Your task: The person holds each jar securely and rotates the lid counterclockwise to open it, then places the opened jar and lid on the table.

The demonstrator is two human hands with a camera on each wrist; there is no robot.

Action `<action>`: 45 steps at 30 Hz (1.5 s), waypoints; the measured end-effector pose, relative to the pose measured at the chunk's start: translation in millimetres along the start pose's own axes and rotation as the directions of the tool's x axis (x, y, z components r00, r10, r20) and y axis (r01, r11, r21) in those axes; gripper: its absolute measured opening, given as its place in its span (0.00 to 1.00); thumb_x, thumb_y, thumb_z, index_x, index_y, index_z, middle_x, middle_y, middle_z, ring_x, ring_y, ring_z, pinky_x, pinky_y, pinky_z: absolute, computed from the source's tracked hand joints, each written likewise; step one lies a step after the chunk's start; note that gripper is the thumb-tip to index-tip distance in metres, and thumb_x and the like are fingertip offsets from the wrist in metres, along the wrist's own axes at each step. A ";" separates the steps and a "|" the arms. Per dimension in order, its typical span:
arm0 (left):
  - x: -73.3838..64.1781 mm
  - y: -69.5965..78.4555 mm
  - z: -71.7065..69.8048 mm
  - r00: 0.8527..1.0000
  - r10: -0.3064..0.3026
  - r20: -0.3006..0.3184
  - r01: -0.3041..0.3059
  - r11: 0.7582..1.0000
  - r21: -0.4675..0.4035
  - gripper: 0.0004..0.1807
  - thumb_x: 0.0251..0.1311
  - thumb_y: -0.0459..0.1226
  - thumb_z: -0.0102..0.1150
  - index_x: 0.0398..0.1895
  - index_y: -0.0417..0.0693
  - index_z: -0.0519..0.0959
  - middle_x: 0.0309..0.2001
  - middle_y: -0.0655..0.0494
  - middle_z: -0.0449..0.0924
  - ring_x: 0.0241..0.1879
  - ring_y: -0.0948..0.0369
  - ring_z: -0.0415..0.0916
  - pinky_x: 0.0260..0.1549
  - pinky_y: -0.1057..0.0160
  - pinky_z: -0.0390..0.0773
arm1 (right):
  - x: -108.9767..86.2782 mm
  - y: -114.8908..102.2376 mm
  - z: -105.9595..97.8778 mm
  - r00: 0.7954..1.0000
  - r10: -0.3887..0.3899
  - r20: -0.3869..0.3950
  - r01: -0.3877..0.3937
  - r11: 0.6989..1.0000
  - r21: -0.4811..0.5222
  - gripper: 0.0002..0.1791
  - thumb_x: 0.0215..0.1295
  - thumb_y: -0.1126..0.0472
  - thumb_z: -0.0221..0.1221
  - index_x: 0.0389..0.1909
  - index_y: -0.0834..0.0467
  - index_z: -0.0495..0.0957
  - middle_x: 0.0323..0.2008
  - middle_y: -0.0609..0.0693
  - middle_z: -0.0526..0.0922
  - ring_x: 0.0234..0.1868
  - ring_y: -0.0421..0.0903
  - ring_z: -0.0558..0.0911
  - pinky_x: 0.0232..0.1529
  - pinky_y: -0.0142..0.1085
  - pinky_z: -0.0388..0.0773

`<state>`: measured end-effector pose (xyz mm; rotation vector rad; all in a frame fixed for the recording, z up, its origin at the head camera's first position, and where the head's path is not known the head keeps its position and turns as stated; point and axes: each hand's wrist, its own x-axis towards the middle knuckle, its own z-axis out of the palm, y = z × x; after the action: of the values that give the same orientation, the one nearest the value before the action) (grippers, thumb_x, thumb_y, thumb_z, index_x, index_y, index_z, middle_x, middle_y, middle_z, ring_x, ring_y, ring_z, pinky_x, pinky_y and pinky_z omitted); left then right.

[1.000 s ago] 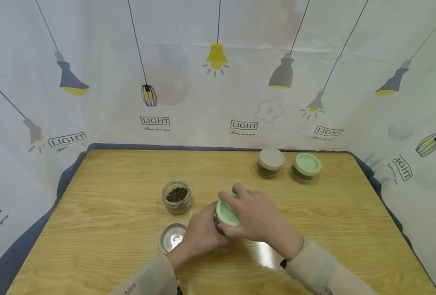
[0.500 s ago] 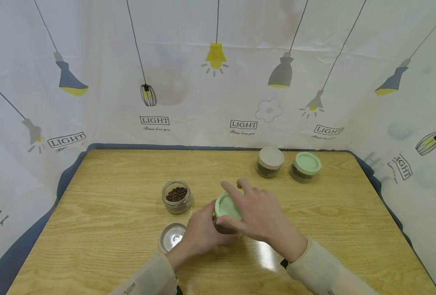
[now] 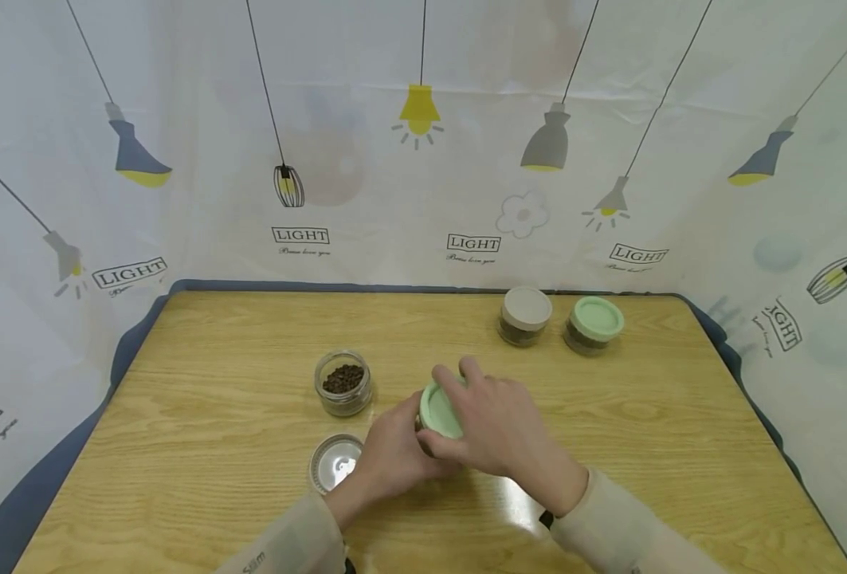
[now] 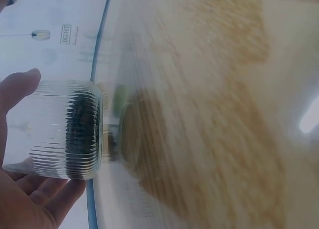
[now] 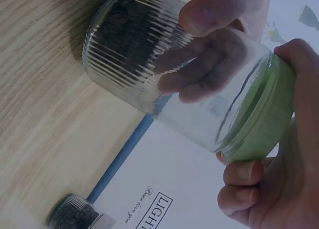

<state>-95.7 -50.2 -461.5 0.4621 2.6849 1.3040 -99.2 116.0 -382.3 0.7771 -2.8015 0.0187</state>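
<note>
My left hand (image 3: 394, 454) grips a ribbed glass jar (image 5: 124, 44) round its side, above the table. Dark beans (image 4: 82, 131) fill the jar's bottom part. A light green lid (image 3: 437, 416) sits on its mouth, and my right hand (image 3: 498, 418) holds this lid by the rim, thumb on the near side and fingers on the far side. In the right wrist view, the lid (image 5: 266, 116) looks seated on the glass; how tightly, I cannot tell. My left hand hides much of the jar in the head view.
To the left, an uncovered glass jar (image 3: 344, 402) with dark brown beans stands behind an upturned lid (image 3: 333, 461), which the left wrist partly covers. At the back right are a grey-lidded jar (image 3: 526, 317) and a green-lidded jar (image 3: 593, 325). A printed curtain (image 3: 387, 207) surrounds the table.
Half a second ago my right fingers were lifted and spread off the lid; now they are round its rim again. The jar has shifted slightly, still in my left hand.
</note>
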 end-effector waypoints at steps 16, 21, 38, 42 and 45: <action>-0.4 -2.6 -1.1 1.000 0.027 -0.006 -0.027 1.000 0.016 0.45 0.37 0.61 0.74 0.62 0.59 0.70 0.53 0.64 0.80 0.53 0.61 0.78 0.54 0.55 0.78 | -0.6 10.5 -3.0 0.992 -0.125 0.028 0.122 0.989 0.088 0.42 0.53 0.26 0.54 0.68 0.40 0.65 0.51 0.52 0.75 0.33 0.47 0.79 0.32 0.40 0.77; -0.2 -2.1 -1.8 1.000 0.003 0.003 -0.003 1.000 -0.015 0.48 0.36 0.64 0.73 0.65 0.62 0.68 0.55 0.67 0.79 0.55 0.63 0.77 0.56 0.54 0.77 | -2.4 8.9 -9.7 0.997 -0.034 0.065 0.030 0.998 0.059 0.56 0.46 0.17 0.50 0.74 0.41 0.55 0.57 0.57 0.74 0.37 0.52 0.83 0.32 0.45 0.79; 0.0 -0.5 2.1 1.000 0.004 0.012 -0.004 1.000 0.004 0.45 0.36 0.61 0.74 0.62 0.62 0.69 0.49 0.68 0.79 0.48 0.66 0.78 0.47 0.61 0.79 | 2.1 6.0 0.8 0.993 -0.117 -0.015 0.117 0.993 0.028 0.32 0.52 0.32 0.55 0.56 0.42 0.73 0.43 0.51 0.74 0.25 0.45 0.75 0.23 0.36 0.72; -0.2 -0.6 2.6 1.000 0.006 0.006 -0.006 0.999 0.037 0.46 0.36 0.61 0.74 0.62 0.59 0.70 0.49 0.66 0.80 0.48 0.65 0.78 0.48 0.60 0.79 | 2.6 9.3 0.7 0.986 -0.168 -0.018 0.169 0.984 0.062 0.30 0.48 0.36 0.56 0.55 0.40 0.73 0.45 0.50 0.74 0.29 0.45 0.75 0.27 0.36 0.73; -0.6 -1.1 2.8 1.000 0.001 0.013 -0.002 0.999 0.038 0.46 0.36 0.60 0.74 0.63 0.58 0.70 0.49 0.65 0.80 0.48 0.64 0.78 0.48 0.60 0.79 | 2.5 10.4 0.5 0.982 -0.189 -0.018 0.189 0.980 0.068 0.30 0.49 0.37 0.56 0.55 0.39 0.73 0.46 0.50 0.74 0.30 0.46 0.75 0.29 0.36 0.73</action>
<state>-94.7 -48.9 -464.1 0.4755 2.7029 1.2481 -106.8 123.6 -381.7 1.0534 -2.7166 0.0879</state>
